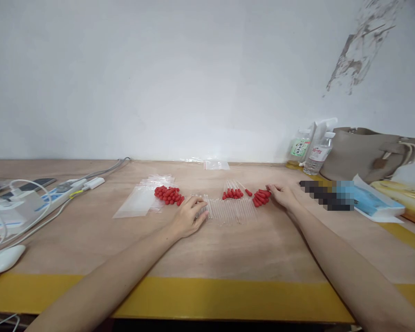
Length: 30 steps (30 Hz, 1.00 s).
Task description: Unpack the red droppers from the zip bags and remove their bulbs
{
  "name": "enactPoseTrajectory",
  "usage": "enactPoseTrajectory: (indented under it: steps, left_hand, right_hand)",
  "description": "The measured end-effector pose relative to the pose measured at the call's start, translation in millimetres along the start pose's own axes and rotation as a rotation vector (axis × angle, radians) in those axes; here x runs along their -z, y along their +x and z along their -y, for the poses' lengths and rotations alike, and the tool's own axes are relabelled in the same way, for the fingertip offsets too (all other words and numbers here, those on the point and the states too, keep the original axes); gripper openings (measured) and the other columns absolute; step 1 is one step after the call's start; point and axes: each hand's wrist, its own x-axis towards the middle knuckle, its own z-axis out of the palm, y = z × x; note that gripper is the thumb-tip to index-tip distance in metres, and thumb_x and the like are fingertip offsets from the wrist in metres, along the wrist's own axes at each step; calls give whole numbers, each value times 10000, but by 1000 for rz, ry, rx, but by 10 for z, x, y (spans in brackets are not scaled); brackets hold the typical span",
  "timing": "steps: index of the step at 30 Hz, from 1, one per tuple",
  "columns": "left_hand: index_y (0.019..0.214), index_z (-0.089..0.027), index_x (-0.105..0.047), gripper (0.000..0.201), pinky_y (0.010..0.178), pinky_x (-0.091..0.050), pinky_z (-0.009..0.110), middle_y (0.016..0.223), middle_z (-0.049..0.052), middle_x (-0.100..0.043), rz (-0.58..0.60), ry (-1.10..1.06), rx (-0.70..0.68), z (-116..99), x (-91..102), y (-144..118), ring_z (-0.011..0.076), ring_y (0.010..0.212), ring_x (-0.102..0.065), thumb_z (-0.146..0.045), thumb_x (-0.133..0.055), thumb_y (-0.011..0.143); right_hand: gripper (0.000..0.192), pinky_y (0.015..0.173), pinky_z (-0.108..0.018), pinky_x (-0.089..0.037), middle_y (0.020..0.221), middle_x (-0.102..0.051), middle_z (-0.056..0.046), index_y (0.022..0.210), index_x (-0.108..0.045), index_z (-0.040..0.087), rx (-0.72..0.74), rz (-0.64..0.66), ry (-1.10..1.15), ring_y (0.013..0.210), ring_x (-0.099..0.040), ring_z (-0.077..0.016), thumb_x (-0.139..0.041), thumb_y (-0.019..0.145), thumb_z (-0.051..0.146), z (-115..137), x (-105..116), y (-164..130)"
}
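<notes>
A row of thin clear tubes [231, 210] lies side by side on the wooden table. My left hand [191, 217] rests at the row's left end, thumb and fingers apart over the tubes. To the right is a small pile of red rubber bulbs [261, 198]. My right hand [281, 195] is at that pile's right edge, its fingertips pinched together against a bulb. Behind the row lie several clear droppers with red bulbs [233, 193], and one more dropper [248, 192] lies at a slant. A larger heap of red bulbs [166, 195] sits left of my left hand.
Clear plastic bags [133, 201] lie beneath and beside the left heap, another bag [217, 165] near the wall. A power strip [60, 196] with cables is on the left. Bottles [318, 154], a grey handbag [363, 154] and a blue-and-white packet [380, 200] stand at right.
</notes>
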Motion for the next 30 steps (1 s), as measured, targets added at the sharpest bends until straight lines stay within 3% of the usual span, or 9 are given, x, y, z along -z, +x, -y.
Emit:
enactPoseTrajectory:
  steps: [5, 8, 12, 16, 19, 23, 26, 30]
  left_hand:
    - [1009, -168, -581, 243, 802, -414, 348, 987, 86, -547, 0, 30, 1, -6, 11, 3, 198, 910, -488, -284, -454, 837]
    - [1015, -175, -582, 249, 811, -397, 361, 1003, 85, -550, -1, 66, 7, -15, 23, 6, 206, 929, -483, -290, -449, 839]
    - [1021, -185, -583, 255, 816, -369, 375, 1026, 80, -555, 4, 111, 22, -13, 20, 4, 216, 954, -475, -306, -451, 840]
    - [1021, -197, -581, 251, 825, -346, 377, 1039, 76, -555, -9, 136, 21, 0, 17, -4, 217, 974, -466, -314, -453, 839]
    - [1077, -194, -546, 284, 861, -315, 397, 1063, 83, -549, -36, 170, 13, 8, 34, -9, 226, 1005, -452, -312, -451, 837]
    - [1236, -129, -391, 464, 909, -275, 422, 1106, 122, -529, -107, 209, 33, 20, 52, -13, 249, 1054, -425, -319, -463, 819]
    - [1265, -119, -342, 516, 917, -272, 425, 1116, 132, -524, -131, 216, 32, 29, 49, -19, 260, 1061, -423, -334, -460, 812]
    - [1298, -108, -290, 536, 932, -266, 433, 1126, 137, -527, -144, 228, 33, 29, 39, -17, 267, 1081, -416, -317, -440, 828]
  right_hand:
    - [473, 712, -272, -454, 938, -668, -83, 978, -641, 142, -22, 22, -70, 833, -610, -177, -309, 826, 443, 119, 41, -50]
    - [476, 734, -294, -432, 937, -663, -88, 1034, -618, 155, -38, 4, -158, 861, -594, -194, -304, 831, 450, 309, 113, -102]
    - [351, 804, -357, -368, 817, -671, -43, 885, -667, 227, -50, 51, -308, 844, -579, -213, -440, 758, 463, 681, 112, -126]
    - [211, 835, -438, -298, 667, -646, -42, 642, -666, 225, -104, 157, -464, 812, -569, -247, -575, 644, 415, 1016, -72, -56]
    - [158, 793, -452, -306, 624, -624, -76, 545, -623, 173, -199, 215, -560, 808, -563, -282, -655, 555, 327, 1151, -240, 30]
    - [124, 762, -456, -309, 673, -623, -122, 537, -589, 137, -263, 236, -631, 847, -549, -321, -693, 490, 187, 1264, -364, 94]
    - [126, 763, -450, -300, 728, -622, -141, 648, -607, 132, -179, 203, -609, 855, -549, -310, -625, 629, 255, 1396, -374, 30]
    - [234, 817, -351, -285, 868, -627, -69, 954, -567, 186, 94, 158, -501, 860, -549, -188, -403, 839, 308, 1577, -347, -309]
